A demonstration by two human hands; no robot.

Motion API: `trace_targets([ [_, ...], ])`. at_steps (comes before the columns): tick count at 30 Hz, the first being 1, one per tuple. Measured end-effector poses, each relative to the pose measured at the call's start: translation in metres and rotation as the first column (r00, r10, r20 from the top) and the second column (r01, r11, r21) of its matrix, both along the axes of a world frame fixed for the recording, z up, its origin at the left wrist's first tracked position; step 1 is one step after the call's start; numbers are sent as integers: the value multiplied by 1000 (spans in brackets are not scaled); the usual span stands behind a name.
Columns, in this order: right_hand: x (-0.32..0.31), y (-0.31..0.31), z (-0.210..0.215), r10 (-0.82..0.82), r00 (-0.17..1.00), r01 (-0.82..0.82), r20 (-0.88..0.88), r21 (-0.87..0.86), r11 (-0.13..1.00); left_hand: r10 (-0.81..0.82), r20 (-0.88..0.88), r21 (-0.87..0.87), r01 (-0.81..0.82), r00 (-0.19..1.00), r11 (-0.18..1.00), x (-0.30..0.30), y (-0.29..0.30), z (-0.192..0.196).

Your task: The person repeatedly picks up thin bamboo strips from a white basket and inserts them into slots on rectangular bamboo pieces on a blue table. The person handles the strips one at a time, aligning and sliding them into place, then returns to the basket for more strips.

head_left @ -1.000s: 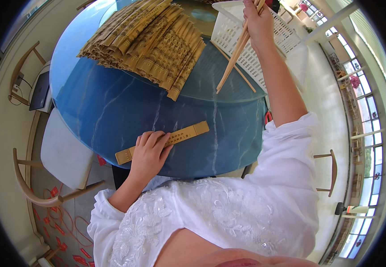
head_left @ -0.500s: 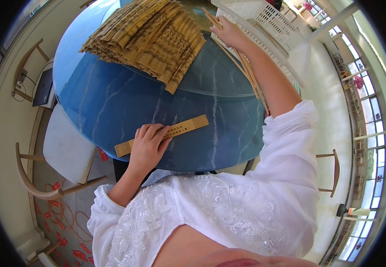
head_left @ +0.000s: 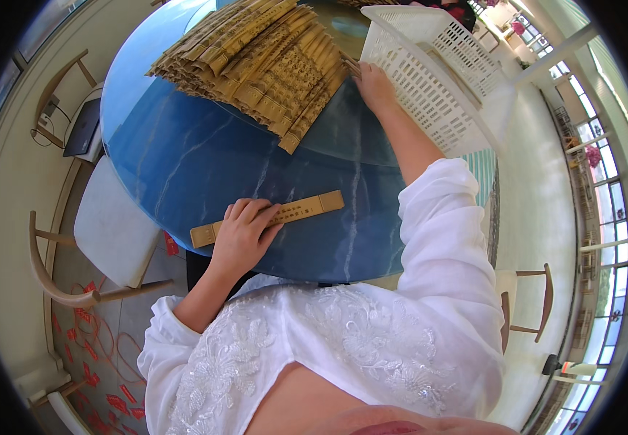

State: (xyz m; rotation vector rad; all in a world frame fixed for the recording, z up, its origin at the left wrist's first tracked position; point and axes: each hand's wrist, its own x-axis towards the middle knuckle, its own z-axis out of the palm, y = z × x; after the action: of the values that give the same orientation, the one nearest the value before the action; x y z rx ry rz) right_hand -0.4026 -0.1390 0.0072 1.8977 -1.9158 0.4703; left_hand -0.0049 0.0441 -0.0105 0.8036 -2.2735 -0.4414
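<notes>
My left hand (head_left: 241, 233) lies over a long, narrow gold paper sleeve (head_left: 301, 208) near the table's front edge. Its fingers curl over the sleeve, which carries a line of dark characters and a fold mark near its right end. Farther off, my right hand (head_left: 376, 87) is closed on thin brown sticks (head_left: 351, 67), whose ends poke out at its left. The rest of the sticks is hidden behind the hand and forearm. Just left of that hand rises a large stack of gold printed sleeves (head_left: 256, 61), overlapping in layers.
A round blue marbled table (head_left: 205, 156) bears these things. To the right of my right hand stands a white perforated plastic basket (head_left: 433, 90). Wooden-armed chairs (head_left: 114, 225) stand at the left, and a dark laptop (head_left: 82, 133) rests on one. Red scraps (head_left: 118, 402) litter the floor.
My right hand has come nearer, down from beside the basket's far corner to the stack's right edge. The sticks' long ends, visible along the forearm before, no longer show. My left hand stays put.
</notes>
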Motion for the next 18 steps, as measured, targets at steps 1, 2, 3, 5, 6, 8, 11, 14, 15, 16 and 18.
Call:
trace_targets([
  [1,-2,-1,-1,-1,1000,1,-19,-11,1000,-6,-3,4,6,1000,1000,0,-1,0],
  [2,1,0,-1,3,1000,-4,-26,-26,1000,-3,-4,3,3,1000,1000,0,-1,0],
  [3,3,2,-1,5,999,-6,-33,-41,999,-1,-6,3,1,1000,1000,1,-1,0],
  [5,6,7,1,10,999,-13,-46,-74,997,-1,-6,4,1,1000,1000,1,-1,0],
  [6,6,11,2,12,999,-17,-52,-92,996,-4,-5,5,4,1000,1000,1,-1,1],
  [8,8,22,8,27,996,-38,-84,-133,990,-5,-3,7,5,1000,1000,1,-1,2],
  [11,18,54,28,18,987,-40,-161,-131,991,7,0,7,-7,1000,1000,2,0,2],
  [14,20,102,41,-102,975,102,-198,-14,995,5,-16,3,-5,1000,1000,0,-1,2],
  [15,19,116,38,-141,975,149,-169,31,988,8,-17,7,-8,1000,1000,1,0,2],
  [16,18,129,36,-181,973,193,-140,76,978,13,-18,11,-12,1000,1000,1,0,1],
  [18,18,152,36,-224,971,238,-87,219,946,18,-17,14,-17,1000,1000,1,0,1],
])
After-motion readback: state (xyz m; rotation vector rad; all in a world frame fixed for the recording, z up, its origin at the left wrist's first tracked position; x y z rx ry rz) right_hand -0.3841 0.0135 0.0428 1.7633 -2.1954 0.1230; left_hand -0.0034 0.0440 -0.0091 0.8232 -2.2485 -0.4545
